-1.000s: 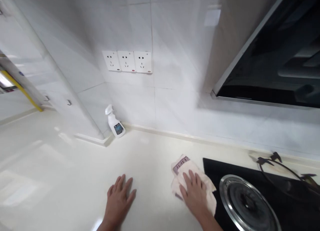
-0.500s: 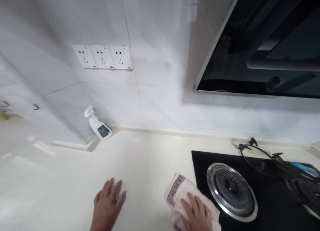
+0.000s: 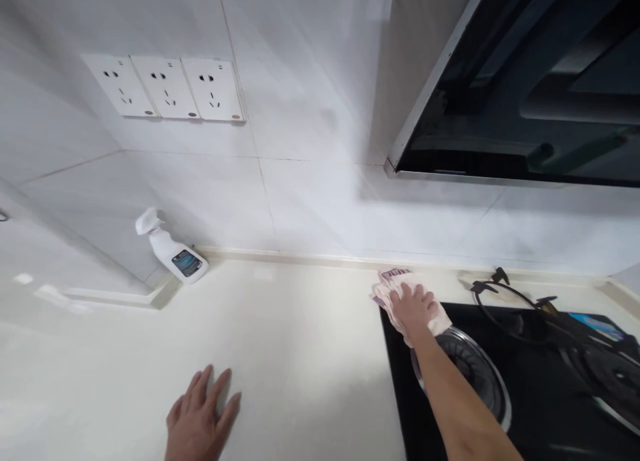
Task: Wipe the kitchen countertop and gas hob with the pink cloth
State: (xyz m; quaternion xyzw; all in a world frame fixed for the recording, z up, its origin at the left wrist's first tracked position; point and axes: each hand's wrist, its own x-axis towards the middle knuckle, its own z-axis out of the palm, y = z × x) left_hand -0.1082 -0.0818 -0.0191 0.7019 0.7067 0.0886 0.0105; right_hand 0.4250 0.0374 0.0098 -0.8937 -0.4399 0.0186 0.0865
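Note:
My right hand (image 3: 414,309) presses a pale pink cloth (image 3: 389,300) down at the back left corner of the black gas hob (image 3: 407,401). The fingers are spread over the cloth, which bunches beneath them and lies partly on the white worktop (image 3: 300,354). Under my right forearm, part of the round burner (image 3: 483,371) is hidden. On the worktop to the left, my left hand (image 3: 196,418) rests palm down, fingers apart, holding nothing.
A white spray bottle (image 3: 175,253) stands in the back left corner. Wall sockets (image 3: 166,88) are above it. Over the hob hangs a dark range hood (image 3: 480,138). A black pan support (image 3: 480,308) sits tilted at the hob's back edge.
My right hand has slid the cloth away from me and slightly right, from beside the hob to its back corner. The view has shifted somewhat right; my left hand still rests on the worktop.

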